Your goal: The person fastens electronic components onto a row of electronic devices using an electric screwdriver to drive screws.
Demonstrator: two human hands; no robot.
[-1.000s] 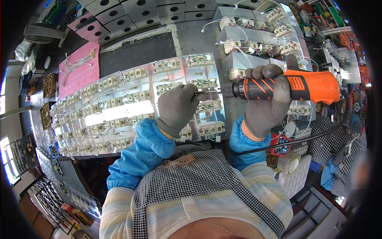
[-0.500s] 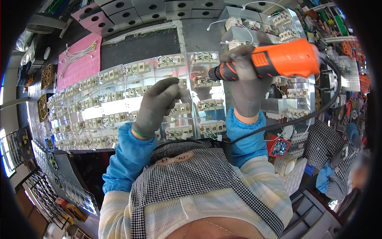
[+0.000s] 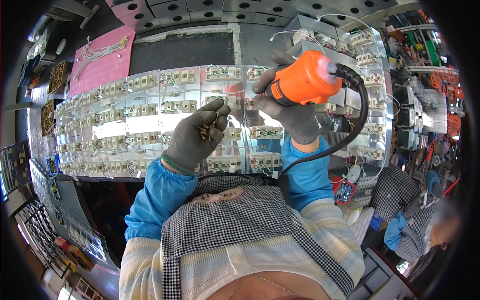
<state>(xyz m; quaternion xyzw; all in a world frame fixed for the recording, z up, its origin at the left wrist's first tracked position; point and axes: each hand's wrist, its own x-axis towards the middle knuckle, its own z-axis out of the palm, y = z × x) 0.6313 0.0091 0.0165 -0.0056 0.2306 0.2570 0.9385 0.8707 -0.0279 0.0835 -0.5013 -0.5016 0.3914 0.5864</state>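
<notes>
My right hand, in a grey glove, grips an orange corded electric screwdriver pointed down at the shiny metal plates covered with rows of small white modules. My left hand, also gloved, pinches several small dark screws between thumb and fingers just left of the tool's tip. The driver's bit is hidden behind my right hand. Its black cable loops down to my right side.
A pink mat with white wires lies at the back left beside a black mat. Grey trays with holes line the far edge. More module plates stack at right. Another person in a checked apron works at lower right.
The screwdriver has swung from lying sideways to pointing down at the plates. My left hand has turned palm-up toward it with screws in its fingers.
</notes>
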